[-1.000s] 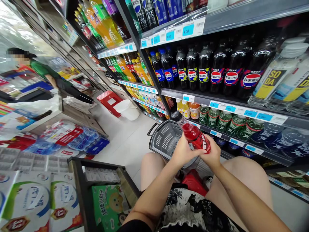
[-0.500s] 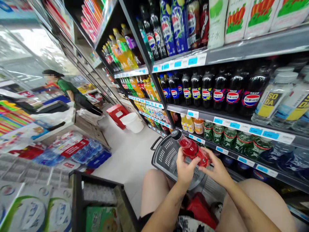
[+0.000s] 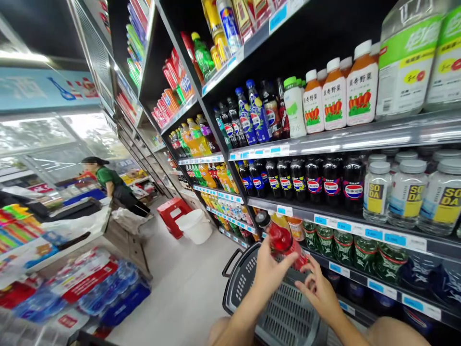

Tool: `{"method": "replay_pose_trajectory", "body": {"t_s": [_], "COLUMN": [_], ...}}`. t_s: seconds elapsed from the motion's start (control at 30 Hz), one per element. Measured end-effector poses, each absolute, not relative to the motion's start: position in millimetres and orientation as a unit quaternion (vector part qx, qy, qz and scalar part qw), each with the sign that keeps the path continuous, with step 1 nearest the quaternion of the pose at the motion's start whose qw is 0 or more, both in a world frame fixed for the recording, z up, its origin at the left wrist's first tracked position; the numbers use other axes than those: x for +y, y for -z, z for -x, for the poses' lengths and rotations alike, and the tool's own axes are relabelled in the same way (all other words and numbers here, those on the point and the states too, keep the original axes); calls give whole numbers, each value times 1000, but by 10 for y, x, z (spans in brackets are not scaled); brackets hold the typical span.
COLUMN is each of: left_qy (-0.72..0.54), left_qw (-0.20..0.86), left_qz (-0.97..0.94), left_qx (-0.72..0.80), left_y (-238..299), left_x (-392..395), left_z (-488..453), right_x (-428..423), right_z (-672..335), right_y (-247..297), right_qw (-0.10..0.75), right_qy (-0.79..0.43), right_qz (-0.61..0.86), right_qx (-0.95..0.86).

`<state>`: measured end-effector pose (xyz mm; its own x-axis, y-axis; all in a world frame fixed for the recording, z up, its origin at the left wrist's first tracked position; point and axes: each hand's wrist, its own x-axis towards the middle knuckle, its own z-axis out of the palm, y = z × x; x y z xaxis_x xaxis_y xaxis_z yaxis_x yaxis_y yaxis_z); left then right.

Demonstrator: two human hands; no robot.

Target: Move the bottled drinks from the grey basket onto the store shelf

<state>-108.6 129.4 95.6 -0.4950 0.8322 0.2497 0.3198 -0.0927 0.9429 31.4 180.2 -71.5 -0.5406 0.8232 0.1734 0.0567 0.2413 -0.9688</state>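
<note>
A bottle of red drink with a dark cap is tilted above the shopping basket, its cap toward the lower shelf. My left hand is closed around its middle, thumb across the near side. By the bottle's base is my right hand, fingers bent and apart, the thumb away from the bottle; its fingertips are at or very near the base. Below both hands stands the grey shopping basket with a slotted bottom and a black handle at its left.
Shelves on the right hold cola bottles, soda water bottles and green-wrapped drinks. A white bucket and a red box stand on the floor ahead. Packs of bottled water lie left. A person bends by a counter.
My view has tilted up, showing more upper shelves and more of the basket. The left hand keeps the bottle; the right hand's grip on its base has loosened, fingers now apart.
</note>
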Motion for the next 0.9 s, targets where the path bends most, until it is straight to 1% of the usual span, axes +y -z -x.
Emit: {"method": "replay_pose_trajectory", "body": {"t_s": [0.07, 0.13, 0.23, 0.3, 0.37, 0.47, 0.6, 0.77, 0.9], "left_qy": [-601, -641, -668, -663, -647, -595, -535, -505, -484], "left_qw": [160, 64, -52, -115, -171, -211, -201, -203, -222], "left_qz": [-493, -517, -532, -521, -502, -485, -473, -488, -454], "left_qx": [608, 563, 518, 525, 548, 605, 671, 682, 714], "left_y": [-1430, -1972, -2724, -3086, -3317, -3487, -3561, -3520, -3405], "left_x": [1577, 1936, 2547, 2948, 3308, 3733, 4105, 4351, 4392], "left_z": [1175, 1252, 1327, 1349, 1359, 1387, 1513, 1674, 1573], "right_x": [1900, 1995, 2095, 2132, 2158, 2201, 2298, 2471, 2600], "right_z": [-284, -262, -234, -216, -202, -190, -196, -240, -240], "right_y": [762, 820, 909, 972, 1050, 1202, 1391, 1461, 1491], "right_qw": [378, 386, 371, 358, 353, 365, 390, 392, 413], "right_qy": [-522, -518, -527, -527, -523, -511, -494, -501, -448], "right_qz": [348, 376, 398, 402, 401, 399, 417, 426, 458], "right_qx": [-680, -664, -653, -658, -664, -668, -655, -644, -647]}}
